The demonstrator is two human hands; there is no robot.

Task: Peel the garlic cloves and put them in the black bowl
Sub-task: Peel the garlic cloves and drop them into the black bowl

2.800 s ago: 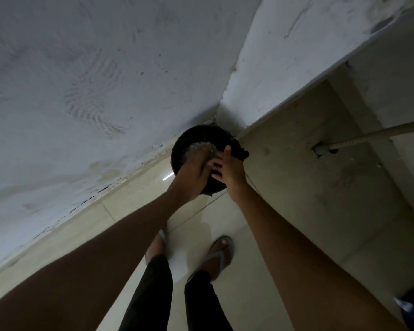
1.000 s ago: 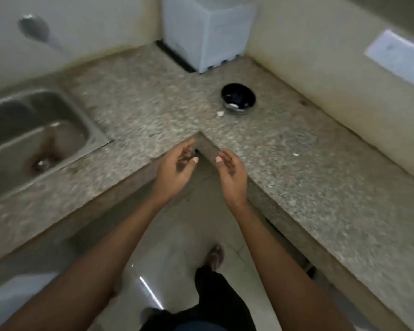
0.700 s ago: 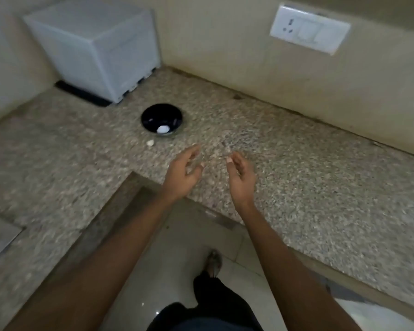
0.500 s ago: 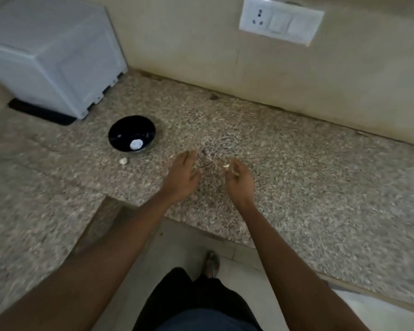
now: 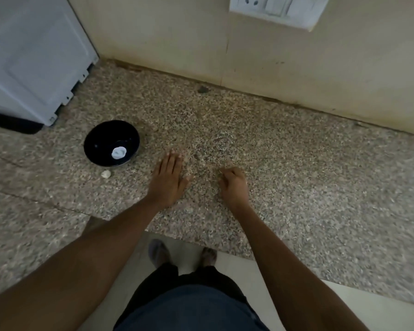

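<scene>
While only part of the job shows as done, the scene reads like this, biggest thing first:

Counter [image 5: 296,175]: speckled stone, carrying everything; a white appliance [image 5: 29,56] stands at the far left and a wall socket [image 5: 275,8] at the far right.
Black bowl [image 5: 111,143]: on the counter, left of both hands, well apart from them.
Left hand [image 5: 169,180]: flat on the stone, fingers straight – holding nothing.
Right hand [image 5: 232,183]: fingers curled at the counter; whether they pinch some small scrap, I cannot tell.
Clove in bowl [image 5: 118,152]: one pale piece, apparently peeled – done.
Loose clove [image 5: 106,174]: on the counter just near-side of the bowl, not touching it; probably left to peel and drop in.
</scene>
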